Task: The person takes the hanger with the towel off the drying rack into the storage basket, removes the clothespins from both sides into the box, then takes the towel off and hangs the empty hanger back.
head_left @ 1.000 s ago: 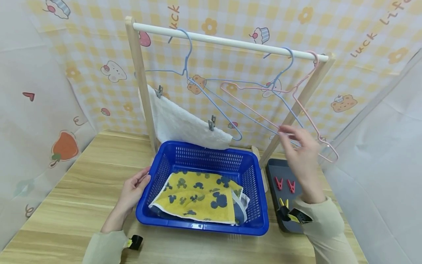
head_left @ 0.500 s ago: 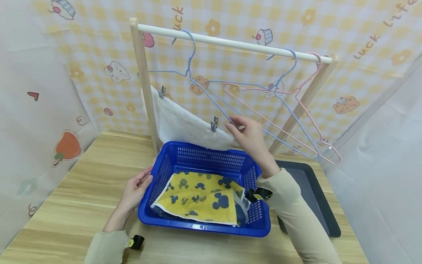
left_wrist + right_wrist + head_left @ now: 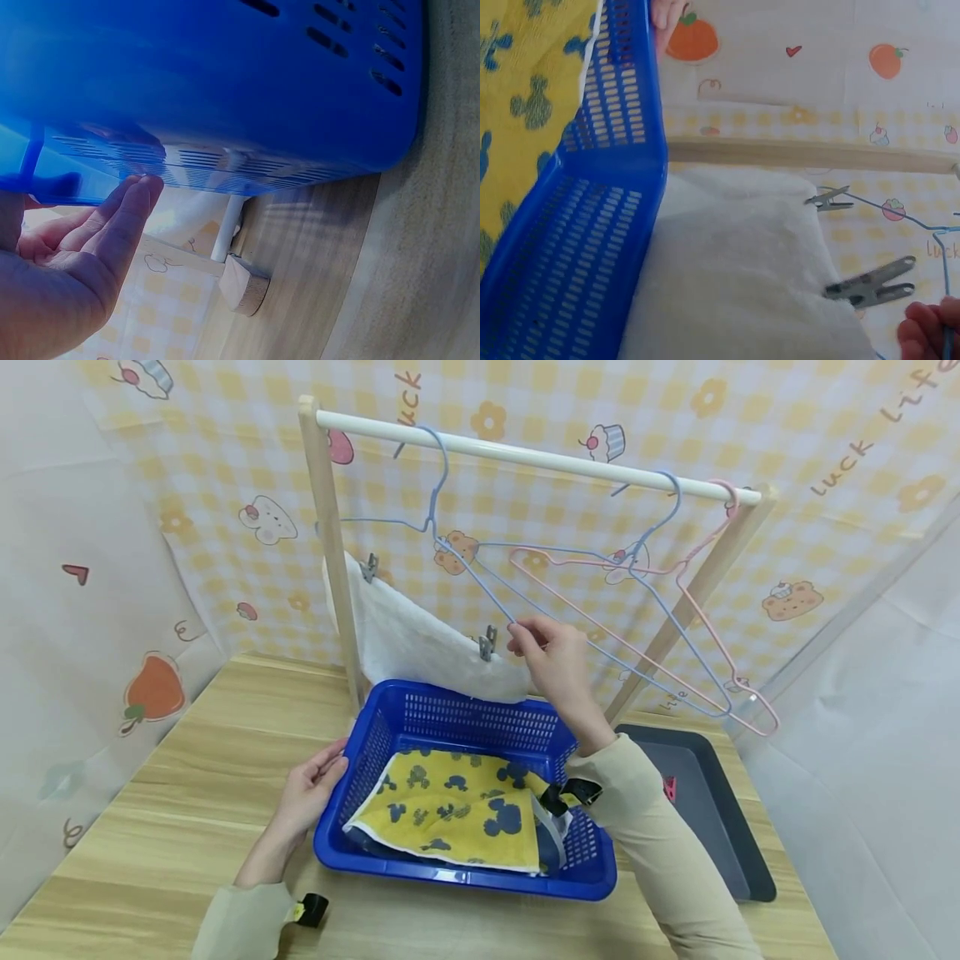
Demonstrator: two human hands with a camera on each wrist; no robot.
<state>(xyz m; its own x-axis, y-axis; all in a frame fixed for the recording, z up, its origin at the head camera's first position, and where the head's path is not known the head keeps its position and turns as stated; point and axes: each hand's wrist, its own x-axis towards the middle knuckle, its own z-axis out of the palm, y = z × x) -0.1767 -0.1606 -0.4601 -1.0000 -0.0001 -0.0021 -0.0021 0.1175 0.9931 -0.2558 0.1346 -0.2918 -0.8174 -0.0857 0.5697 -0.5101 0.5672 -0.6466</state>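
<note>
My right hand [image 3: 557, 660] pinches the sloping right arm of the left blue hanger [image 3: 433, 522]; in the right wrist view its fingers [image 3: 922, 334] meet around the wire. From this hanger a white towel [image 3: 420, 639] hangs, held by two grey clips [image 3: 487, 643]. My left hand [image 3: 303, 793] touches the left side of a blue plastic basket [image 3: 465, 887]. In the left wrist view its fingers [image 3: 120, 232] lie fairly straight against the basket's outer wall under the rim. Inside the basket lies a yellow towel [image 3: 450, 810] with dark mouse-head shapes.
A wooden rack with a white rail [image 3: 540, 456] stands behind the basket. Another blue hanger [image 3: 675, 618] and a pink hanger [image 3: 701, 606] hang at its right. A dark grey tray [image 3: 712, 810] with a red clip [image 3: 670, 788] sits at right, partly behind my right sleeve.
My right hand has moved left from in front of the right-hand hangers to the left blue hanger and now pinches it. The left hand stays at the basket.
</note>
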